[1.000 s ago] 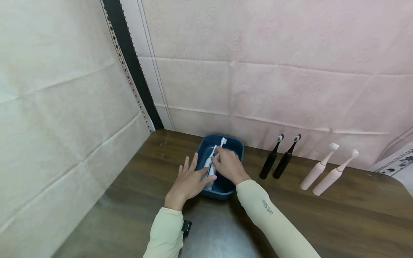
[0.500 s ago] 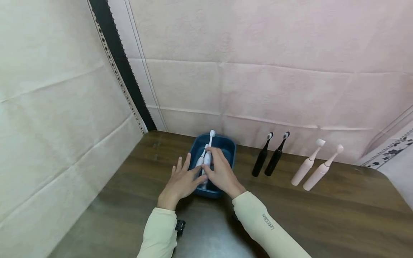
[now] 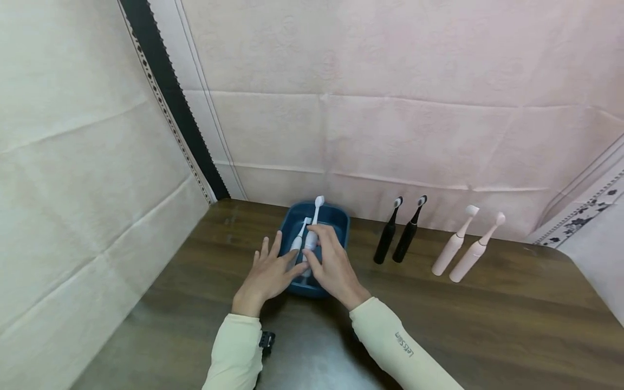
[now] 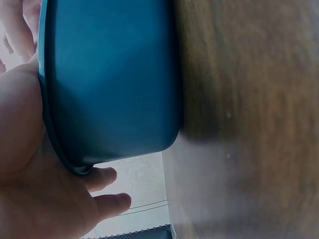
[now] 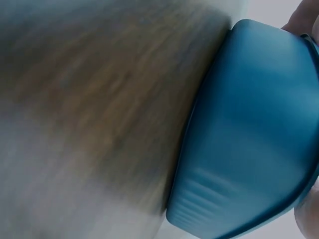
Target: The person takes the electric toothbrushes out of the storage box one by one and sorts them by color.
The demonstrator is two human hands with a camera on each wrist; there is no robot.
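Observation:
In the head view, a blue plastic bin (image 3: 339,215) stands on the wooden table with two white electric toothbrushes in it. My right hand (image 3: 333,266) reaches in over the bin's right side and holds the right toothbrush (image 3: 311,238) between thumb and fingers. Its brush head overlaps the bin's far rim. Beside it on the left lies the other toothbrush (image 3: 296,242). My left hand (image 3: 268,274) lies over the left rim with spread fingers, thumb and index extending over the lower handles and partly hiding them. Both wrist views mostly show the bin's outer wall (image 4: 114,79).
To the right of the bin lie two black electric toothbrushes (image 3: 385,244), side by side near the table's back edge. Farther right are two pale pink ones (image 3: 448,252). Cloth-covered walls (image 3: 390,135) rise behind and to the left of the table (image 3: 414,314).
The right toothbrush has shifted in my right hand, its brush head now farther back, over the far rim. My left hand keeps its place at the bin. The head view has turned slightly right.

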